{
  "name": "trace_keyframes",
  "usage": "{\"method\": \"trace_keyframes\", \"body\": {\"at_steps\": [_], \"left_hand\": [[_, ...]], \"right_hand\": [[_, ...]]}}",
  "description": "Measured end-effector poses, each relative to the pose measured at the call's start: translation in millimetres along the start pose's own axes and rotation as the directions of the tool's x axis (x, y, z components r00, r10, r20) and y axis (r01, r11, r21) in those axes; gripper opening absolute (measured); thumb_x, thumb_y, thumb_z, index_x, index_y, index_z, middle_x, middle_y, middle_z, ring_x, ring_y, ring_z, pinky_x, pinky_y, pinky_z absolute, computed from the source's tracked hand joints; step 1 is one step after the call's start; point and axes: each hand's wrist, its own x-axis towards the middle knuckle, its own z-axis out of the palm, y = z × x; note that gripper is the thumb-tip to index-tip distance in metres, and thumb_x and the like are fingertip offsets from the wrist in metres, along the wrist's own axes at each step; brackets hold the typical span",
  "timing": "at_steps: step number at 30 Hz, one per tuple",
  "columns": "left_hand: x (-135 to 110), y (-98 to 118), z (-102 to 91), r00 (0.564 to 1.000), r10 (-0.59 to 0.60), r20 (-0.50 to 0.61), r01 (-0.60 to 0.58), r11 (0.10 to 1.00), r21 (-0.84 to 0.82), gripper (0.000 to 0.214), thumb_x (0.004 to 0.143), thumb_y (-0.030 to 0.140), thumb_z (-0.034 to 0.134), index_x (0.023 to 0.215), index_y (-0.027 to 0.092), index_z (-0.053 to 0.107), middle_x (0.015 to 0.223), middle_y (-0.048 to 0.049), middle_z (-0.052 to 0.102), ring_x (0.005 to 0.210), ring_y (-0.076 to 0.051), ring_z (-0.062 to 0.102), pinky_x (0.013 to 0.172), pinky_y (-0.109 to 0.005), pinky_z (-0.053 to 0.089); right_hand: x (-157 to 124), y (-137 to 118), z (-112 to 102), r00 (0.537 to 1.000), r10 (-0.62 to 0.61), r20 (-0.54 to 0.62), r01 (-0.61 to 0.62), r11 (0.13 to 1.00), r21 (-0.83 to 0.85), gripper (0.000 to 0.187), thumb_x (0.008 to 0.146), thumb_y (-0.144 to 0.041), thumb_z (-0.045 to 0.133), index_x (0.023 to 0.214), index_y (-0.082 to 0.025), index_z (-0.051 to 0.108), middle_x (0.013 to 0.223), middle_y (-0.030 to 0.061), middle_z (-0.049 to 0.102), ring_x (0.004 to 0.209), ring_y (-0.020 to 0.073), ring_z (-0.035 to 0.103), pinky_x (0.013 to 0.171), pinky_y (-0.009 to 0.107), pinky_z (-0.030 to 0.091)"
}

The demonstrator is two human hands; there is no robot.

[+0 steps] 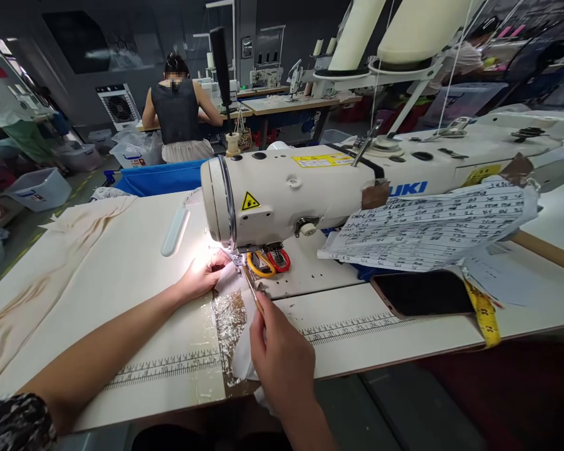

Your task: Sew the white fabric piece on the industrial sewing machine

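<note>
At the needle end of the white sewing machine (282, 194), my left hand (201, 275) presses its closed fingers on a piece of white fabric (229, 280) under the lit machine head. My right hand (282, 351) is wrapped round a slim pointed tool (250, 282), which looks like tweezers. Its tip reaches to the fabric near the presser foot; the exact contact is too small to tell. More of the white fabric hangs below, beside my right hand. Scissors with orange and red handles (262, 264) lie just right of the needle area.
A phone (423, 293), a yellow tape measure (486, 313) and handwritten paper (432, 225) are on the right. A pale-blue flat tool (175, 232) and beige cloth (70, 238) lie left. A printed ruler (169, 366) crosses the tabletop. A co-worker (178, 113) sits beyond.
</note>
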Motion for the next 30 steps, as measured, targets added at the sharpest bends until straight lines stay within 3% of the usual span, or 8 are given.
{"method": "trace_keyframes", "body": {"at_steps": [10, 15, 30], "left_hand": [[1, 9, -0.4, 0.996, -0.092, -0.001, 0.092, 0.996, -0.02, 0.035, 0.093, 0.043, 0.056, 0.08, 0.013, 0.068, 0.085, -0.01, 0.064, 0.079, -0.02, 0.058, 0.07, -0.033, 0.051], [1, 9, 0.4, 0.997, -0.075, -0.005, 0.075, 0.997, -0.015, 0.036, 0.091, 0.044, 0.056, 0.076, 0.013, 0.066, 0.08, -0.0086, 0.061, 0.074, -0.019, 0.055, 0.063, -0.031, 0.049], [1, 7, 0.2, 0.998, -0.056, -0.017, 0.056, 0.998, 0.018, 0.036, 0.092, 0.044, 0.054, 0.079, 0.014, 0.068, 0.083, -0.0094, 0.063, 0.08, -0.021, 0.059, 0.067, -0.033, 0.053]], "right_hand": [[6, 2, 12, 0.999, -0.023, 0.022, 0.023, 1.0, -0.011, 0.036, 0.102, -0.018, 0.038, 0.116, -0.014, 0.07, 0.088, 0.0053, 0.076, 0.06, 0.013, 0.066, 0.05, 0.024, 0.043], [8, 3, 10, 0.999, -0.044, -0.006, 0.044, 0.999, 0.001, 0.035, 0.101, -0.016, 0.039, 0.114, -0.012, 0.071, 0.087, 0.0055, 0.075, 0.061, 0.0138, 0.067, 0.051, 0.025, 0.044], [9, 5, 10, 0.998, -0.065, 0.009, 0.065, 0.998, 0.005, 0.035, 0.103, -0.018, 0.037, 0.116, -0.013, 0.07, 0.091, 0.0051, 0.076, 0.062, 0.0125, 0.067, 0.051, 0.025, 0.044]]}}
